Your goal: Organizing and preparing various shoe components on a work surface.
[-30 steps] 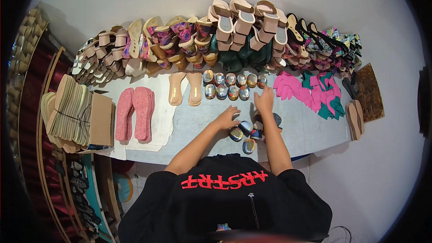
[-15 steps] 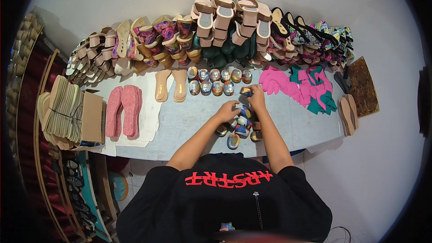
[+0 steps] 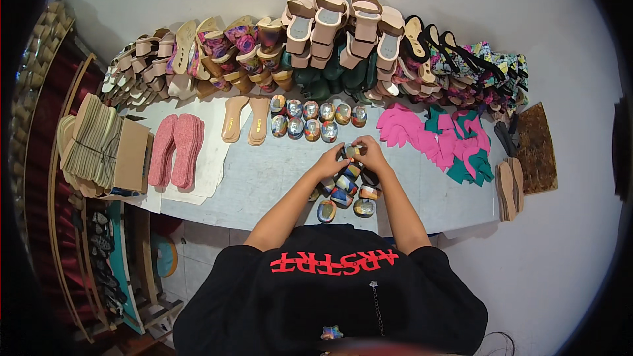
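Both hands meet above the middle of the table around one small rounded shoe heel (image 3: 352,151) with a multicoloured pattern. My left hand (image 3: 330,161) pinches its left side, and my right hand (image 3: 371,156) grips it from the right. Just below the hands lies a loose cluster of similar patterned heels (image 3: 341,198), some on their sides and partly hidden by my fingers and wrists. Farther off, more of these heels (image 3: 312,130) stand in two neat rows with their glossy faces up.
Stacked sandals (image 3: 316,26) line the wall. Pink fabric cutouts (image 3: 399,125) and green scraps (image 3: 480,167) lie right. Left are tan insoles (image 3: 258,122), pink speckled soles (image 3: 187,151) and a cardboard box (image 3: 134,158) beside tied soles. Brown soles (image 3: 506,188) sit at the right edge.
My left hand has moved up to the heel in my right hand, and both now hold it. The right hand has come nearer and slightly left. The whole view has shifted a little.
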`<state>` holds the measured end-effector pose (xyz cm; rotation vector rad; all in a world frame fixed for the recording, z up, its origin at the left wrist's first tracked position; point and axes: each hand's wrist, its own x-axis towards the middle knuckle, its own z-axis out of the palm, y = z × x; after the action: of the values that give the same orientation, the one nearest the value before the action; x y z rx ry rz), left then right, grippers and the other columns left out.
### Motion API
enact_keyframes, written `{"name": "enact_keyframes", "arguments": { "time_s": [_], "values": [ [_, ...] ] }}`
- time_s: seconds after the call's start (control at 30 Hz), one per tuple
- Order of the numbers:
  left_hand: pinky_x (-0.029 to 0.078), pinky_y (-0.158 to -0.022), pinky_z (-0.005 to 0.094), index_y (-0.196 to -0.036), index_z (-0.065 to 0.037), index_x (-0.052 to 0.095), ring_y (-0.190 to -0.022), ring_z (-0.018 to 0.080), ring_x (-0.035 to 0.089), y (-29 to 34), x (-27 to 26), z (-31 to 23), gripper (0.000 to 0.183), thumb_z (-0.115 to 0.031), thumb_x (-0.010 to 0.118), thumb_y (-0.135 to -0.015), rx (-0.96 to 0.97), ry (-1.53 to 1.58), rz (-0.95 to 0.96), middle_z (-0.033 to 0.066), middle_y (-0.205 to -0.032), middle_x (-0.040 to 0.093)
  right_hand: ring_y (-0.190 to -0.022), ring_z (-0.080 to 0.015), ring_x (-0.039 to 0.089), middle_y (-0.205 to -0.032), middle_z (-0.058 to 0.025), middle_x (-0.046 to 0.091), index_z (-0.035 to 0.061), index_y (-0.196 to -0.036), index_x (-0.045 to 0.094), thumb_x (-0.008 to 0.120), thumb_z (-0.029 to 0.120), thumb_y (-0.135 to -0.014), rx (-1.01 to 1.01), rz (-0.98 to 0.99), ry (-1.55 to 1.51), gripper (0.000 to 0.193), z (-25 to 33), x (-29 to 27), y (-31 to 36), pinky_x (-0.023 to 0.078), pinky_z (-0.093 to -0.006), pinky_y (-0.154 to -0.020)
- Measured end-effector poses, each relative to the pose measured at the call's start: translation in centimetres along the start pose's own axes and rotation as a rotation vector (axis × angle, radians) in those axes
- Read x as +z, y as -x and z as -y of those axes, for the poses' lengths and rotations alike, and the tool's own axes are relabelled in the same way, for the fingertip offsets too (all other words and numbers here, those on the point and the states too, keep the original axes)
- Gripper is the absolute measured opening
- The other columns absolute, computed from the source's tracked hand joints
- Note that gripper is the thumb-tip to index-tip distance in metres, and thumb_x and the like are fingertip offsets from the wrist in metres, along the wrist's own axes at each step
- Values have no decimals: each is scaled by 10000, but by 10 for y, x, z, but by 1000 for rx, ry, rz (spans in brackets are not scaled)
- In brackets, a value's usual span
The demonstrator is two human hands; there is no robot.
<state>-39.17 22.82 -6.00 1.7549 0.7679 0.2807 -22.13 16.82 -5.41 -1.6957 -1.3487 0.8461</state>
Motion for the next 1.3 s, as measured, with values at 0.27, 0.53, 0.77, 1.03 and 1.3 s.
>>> {"name": "enact_keyframes", "arguments": {
  "time_s": [0.27,0.53,0.77,1.03,1.3],
  "values": [
    [457,-752,311,-1157,7,387,-878,244,567,-1,3,-3,582,-220,673,-704,-78,215,-187,182,-1039,517,-893,-348,532,-1008,-205,466,73,-1078,519,688,260,-577,78,142,311,561,14,-1,-10,448,-373,-788],
    [429,-665,277,-946,-43,481,-732,162,488,18,-2,1,591,-253,805,-498,-76,179,87,73,-823,520,-898,-373,500,-984,-219,453,10,-1046,502,632,271,-653,135,-223,323,490,19,16,-31,422,-393,-788],
    [391,-627,250,-1086,-79,411,-719,128,426,28,-5,-15,672,-110,778,-525,49,29,56,38,-856,465,-895,-361,481,-931,-226,482,3,-1077,473,727,264,-554,73,-333,305,638,9,36,-35,406,-383,-805],
    [415,-788,345,-1214,-166,449,-845,287,505,24,-2,-2,601,-217,678,-661,105,-109,52,160,-908,485,-860,-318,518,-915,-191,520,-6,-1100,451,714,181,-560,107,-308,279,629,-1,32,-37,428,-359,-775],
    [427,-658,296,-1025,-55,493,-696,177,524,13,-5,-2,388,-179,672,-704,66,-52,15,96,-747,541,-643,-119,547,-739,-54,582,4,-1015,541,654,239,-738,412,236,-113,380,-6,-3,-9,442,-243,-552]
  ]
}}
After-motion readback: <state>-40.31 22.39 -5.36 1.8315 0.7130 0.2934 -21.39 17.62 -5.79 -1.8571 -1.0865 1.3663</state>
